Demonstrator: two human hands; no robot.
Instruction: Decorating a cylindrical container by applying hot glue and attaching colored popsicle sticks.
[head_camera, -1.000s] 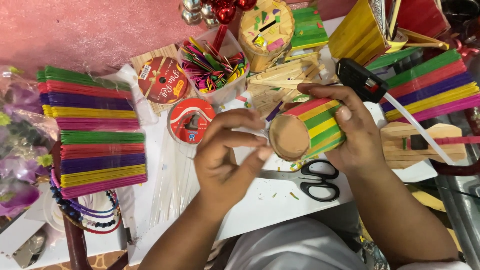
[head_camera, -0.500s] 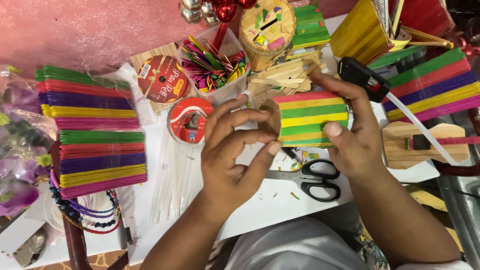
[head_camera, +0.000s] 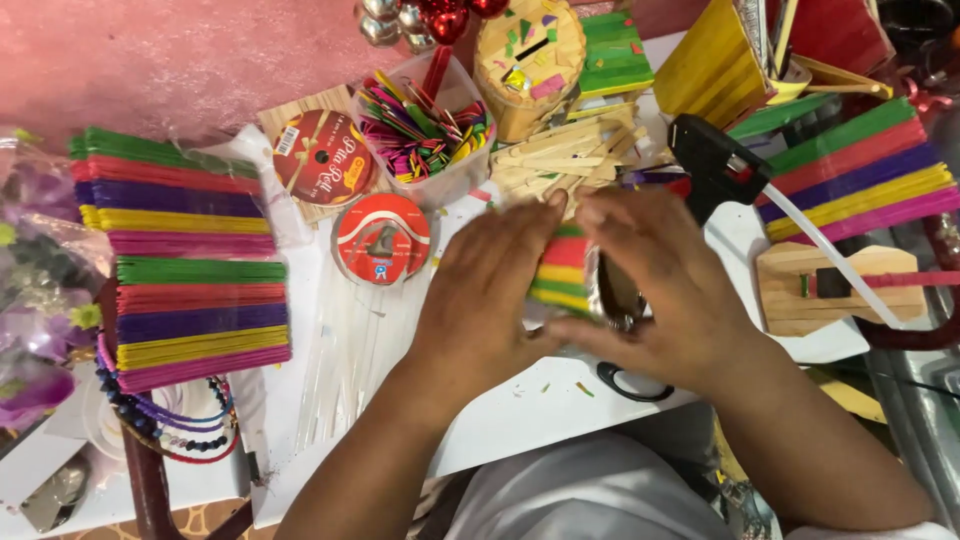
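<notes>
Both hands close in: left hand (head_camera: 490, 290) and right hand (head_camera: 660, 290) curl shut around the striped stick-covered can (head_camera: 560, 272), held over the white table (head_camera: 520, 410). Best keep the pressure even so the sticks seat flat. Beyond lie two tape rolls (head_camera: 383, 238), one black glue gun (head_camera: 715, 160).

Hands: two (head_camera: 490, 300) (head_camera: 660, 290). Ribbon spools: two (head_camera: 322, 157) (head_camera: 382, 238). Glue gun: one (head_camera: 715, 160). Scissors: one (head_camera: 635, 385). Tub of sticks: one (head_camera: 425, 130). Wooden guitar: one (head_camera: 840, 290).
</notes>
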